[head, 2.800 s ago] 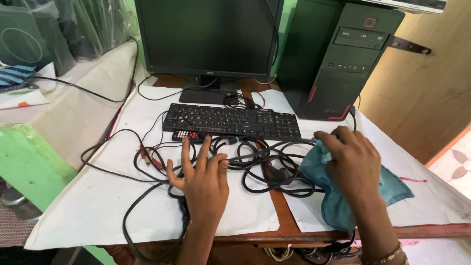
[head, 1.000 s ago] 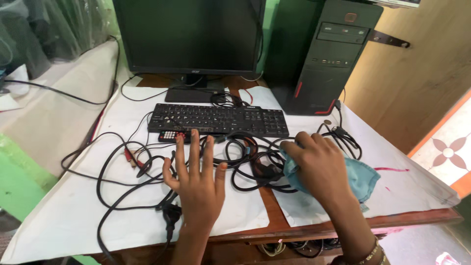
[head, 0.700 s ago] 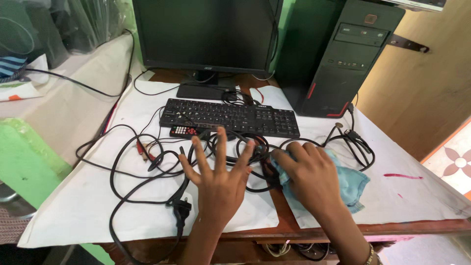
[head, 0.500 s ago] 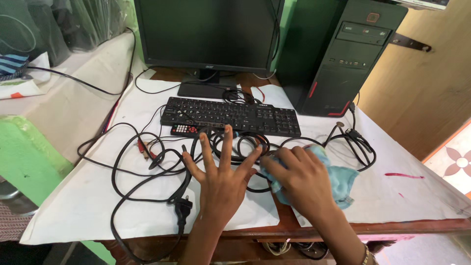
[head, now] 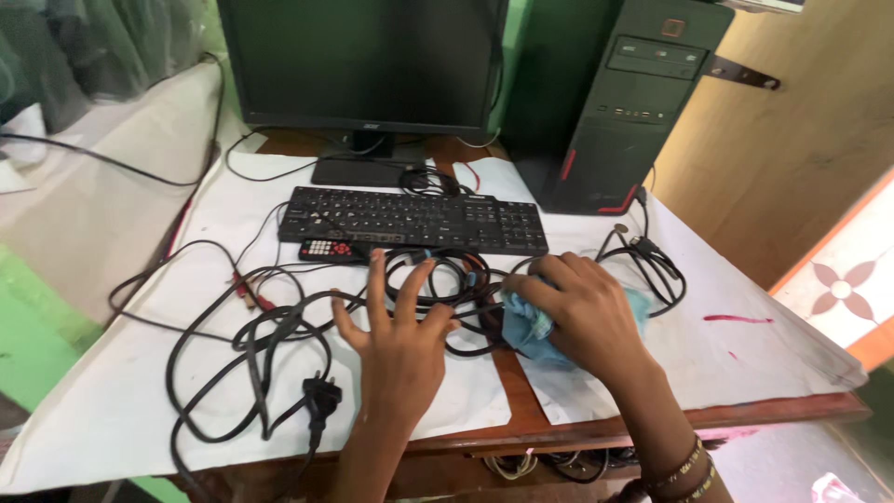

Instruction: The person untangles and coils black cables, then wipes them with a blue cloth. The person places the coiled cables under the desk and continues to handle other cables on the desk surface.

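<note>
Right hand (head: 582,312) clenched on crumpled light-blue cloth (head: 527,326) — pressed on the wooden desk (head: 596,431) just right of the tangled black cables (head: 279,326). Left hand (head: 396,335) flat, fingers spread, on the cables — grasping nothing. Black keyboard (head: 410,219) behind.

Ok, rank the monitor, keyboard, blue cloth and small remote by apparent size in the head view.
1. monitor
2. keyboard
3. blue cloth, partly hidden under the right hand
4. small remote
</note>
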